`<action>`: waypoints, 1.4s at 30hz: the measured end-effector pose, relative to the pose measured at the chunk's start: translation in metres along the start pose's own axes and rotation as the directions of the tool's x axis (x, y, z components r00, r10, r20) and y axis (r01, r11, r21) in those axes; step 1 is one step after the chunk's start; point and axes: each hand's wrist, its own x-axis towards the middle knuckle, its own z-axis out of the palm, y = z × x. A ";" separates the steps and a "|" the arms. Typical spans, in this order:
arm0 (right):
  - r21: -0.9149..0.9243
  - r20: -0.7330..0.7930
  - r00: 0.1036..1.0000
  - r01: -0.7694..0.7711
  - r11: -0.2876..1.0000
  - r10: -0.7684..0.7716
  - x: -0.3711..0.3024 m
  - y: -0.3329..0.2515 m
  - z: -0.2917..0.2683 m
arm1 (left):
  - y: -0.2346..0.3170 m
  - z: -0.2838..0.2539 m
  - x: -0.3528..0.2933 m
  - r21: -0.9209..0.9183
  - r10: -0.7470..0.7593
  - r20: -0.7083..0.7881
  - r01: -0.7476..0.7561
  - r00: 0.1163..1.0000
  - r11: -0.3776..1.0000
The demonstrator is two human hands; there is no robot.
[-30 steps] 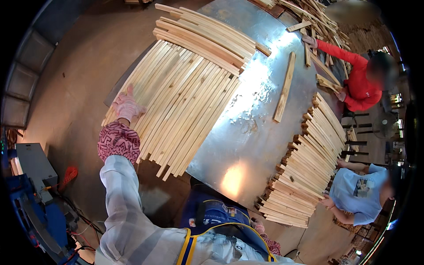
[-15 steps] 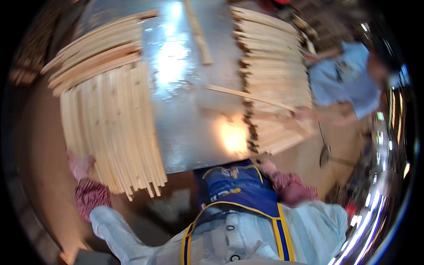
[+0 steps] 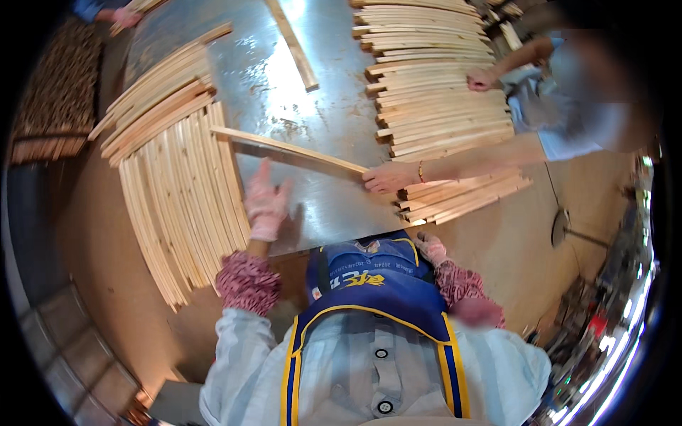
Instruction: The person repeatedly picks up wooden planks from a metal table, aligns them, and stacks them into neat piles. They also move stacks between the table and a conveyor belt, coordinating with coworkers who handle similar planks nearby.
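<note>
My left hand [image 3: 267,204], in a thin pale glove, is raised over the metal table with its fingers spread, holding nothing. Just left of it lies a stack of upright-running wooden strips [image 3: 177,192]. A single wooden strip [image 3: 291,149] crosses the table above my fingers, its left end by that stack. A co-worker's hand [image 3: 391,177] grips its right end. My right hand [image 3: 431,248], gloved too, rests low at the table's front edge beside my blue apron, fingers loosely extended, with nothing visible in them.
The metal table [image 3: 312,206] bears crosswise wooden strips [image 3: 163,85] at far left, a lone strip [image 3: 293,46] farther back, and a large row of strips [image 3: 440,99] at right. Another person's gloved hand [image 3: 126,17] shows at far left. A bundled wood pile [image 3: 57,78] stands left.
My left hand has moved right, from the left stack's outer side to its inner side. The co-worker's strip has swung left across the table. My right hand stays near the edge.
</note>
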 end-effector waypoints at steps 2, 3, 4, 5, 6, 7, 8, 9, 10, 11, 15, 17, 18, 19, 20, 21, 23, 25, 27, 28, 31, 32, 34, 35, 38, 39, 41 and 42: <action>0.037 0.002 0.999 0.052 0.998 -0.052 0.009 0.013 0.001 | 0.046 0.034 0.005 -0.332 -0.398 0.309 0.490 0.864 0.806; 0.051 0.019 0.998 0.065 0.997 -0.066 0.012 0.020 0.001 | 0.066 0.050 0.006 -0.441 -0.499 0.325 0.595 0.803 0.671; 0.058 0.034 0.999 0.029 0.998 -0.031 0.013 0.026 0.000 | 0.081 0.066 0.008 -0.569 -0.551 0.348 0.638 0.759 0.519; 0.068 0.032 0.999 0.025 0.997 -0.027 0.013 0.032 -0.002 | 0.092 0.082 0.016 -0.571 -0.630 0.349 0.691 0.694 0.444; -0.065 0.025 0.999 0.040 0.997 -0.038 0.012 0.038 -0.005 | 0.099 0.097 0.027 -0.603 -0.687 0.312 0.695 0.657 0.391; -0.024 0.014 0.997 0.072 0.997 -0.071 0.010 0.043 -0.007 | 0.102 0.107 0.036 -0.579 -0.737 0.311 0.734 0.601 0.355; 0.051 -0.023 0.995 0.095 0.994 -0.094 0.006 0.048 -0.010 | 0.105 0.114 0.043 -0.636 -0.749 0.263 0.693 0.609 0.340; 0.060 -0.014 0.998 0.062 0.996 -0.061 0.004 0.052 -0.015 | 0.108 0.119 0.049 -0.634 -0.759 0.250 0.694 0.601 0.340; 0.070 -0.007 1.000 0.026 0.997 -0.026 -0.001 0.056 -0.019 | 0.111 0.121 0.053 -0.615 -0.771 0.291 0.728 0.566 0.302; 0.047 -0.012 1.000 0.018 0.999 -0.018 -0.004 0.059 -0.025 | 0.115 0.121 0.055 -0.625 -0.779 0.326 0.740 0.536 0.248; 0.038 -0.016 0.998 0.058 0.998 -0.058 -0.016 0.066 -0.044 | 0.119 0.099 0.044 -0.513 -0.779 0.191 0.737 0.597 0.440; 0.085 0.021 0.996 0.083 0.993 -0.085 -0.017 0.065 -0.050 | 0.108 0.082 0.035 -0.456 -0.816 0.045 0.738 0.577 0.497; 0.092 0.033 0.999 0.038 0.995 -0.041 -0.016 0.063 -0.053 | 0.093 0.070 0.030 -0.524 -0.761 0.046 0.664 0.647 0.533; 0.140 0.033 0.998 0.054 0.989 -0.059 -0.014 0.061 -0.054 | 0.070 0.055 0.019 -0.585 -0.699 0.043 0.585 0.714 0.562; 0.166 0.035 0.996 0.075 0.983 -0.082 -0.011 0.058 -0.056 | 0.045 0.039 0.007 -0.641 -0.628 0.035 0.500 0.777 0.583; 0.166 0.038 0.995 0.080 0.983 -0.087 -0.008 0.055 -0.057 | 0.020 0.023 -0.003 -0.047 -0.487 0.029 0.487 0.873 0.872; 0.175 0.038 0.998 0.038 0.984 -0.045 -0.002 0.048 -0.059 | -0.034 -0.009 -0.023 0.533 -0.449 0.058 0.353 0.892 0.769; 0.206 0.066 0.997 0.026 0.978 -0.041 0.004 0.040 -0.061 | -0.090 -0.045 -0.043 0.519 -0.485 -0.123 0.473 0.866 0.712; 0.290 0.096 0.994 -0.083 0.953 0.058 0.007 0.032 -0.061 | -0.145 -0.076 -0.064 0.292 -0.656 -0.288 0.716 0.698 0.634; 0.267 0.104 0.994 -0.051 0.962 0.024 0.007 0.028 -0.059 | -0.171 -0.088 -0.072 0.314 -0.717 -0.288 0.770 0.635 0.555; 0.154 0.052 0.998 -0.026 0.988 0.018 0.002 0.018 -0.054 | -0.245 -0.111 -0.097 0.348 -0.740 -0.360 0.818 0.568 0.459; 0.169 0.061 0.998 0.008 0.986 -0.018 0.000 0.015 -0.051 | -0.263 -0.118 -0.103 0.487 -0.691 -0.317 0.737 0.650 0.469; 0.206 0.055 0.996 0.061 0.977 -0.074 -0.008 0.010 -0.044 | -0.281 -0.128 -0.107 0.546 -0.599 -0.323 0.661 0.733 0.514; 0.047 0.072 0.980 0.180 0.982 -0.183 -0.012 0.009 -0.043 | -0.282 -0.132 -0.108 0.476 -0.565 -0.360 0.667 0.742 0.573; -0.119 -0.056 0.974 0.210 0.970 -0.218 -0.020 0.004 -0.036 | -0.268 -0.149 -0.095 0.333 -0.723 -0.385 0.817 0.573 0.470; -0.125 0.005 0.996 0.090 0.988 -0.090 -0.022 0.004 -0.037 | -0.260 -0.154 -0.095 0.371 -0.673 -0.456 0.812 0.583 0.451; 0.247 0.037 0.998 -0.065 0.967 0.058 -0.026 0.002 -0.033 | -0.252 -0.166 -0.090 0.460 -0.749 -0.415 0.829 0.516 0.317; 0.238 0.003 0.997 -0.081 0.968 0.083 -0.029 0.002 -0.031 | -0.252 -0.170 -0.089 0.567 -0.721 -0.391 0.767 0.572 0.301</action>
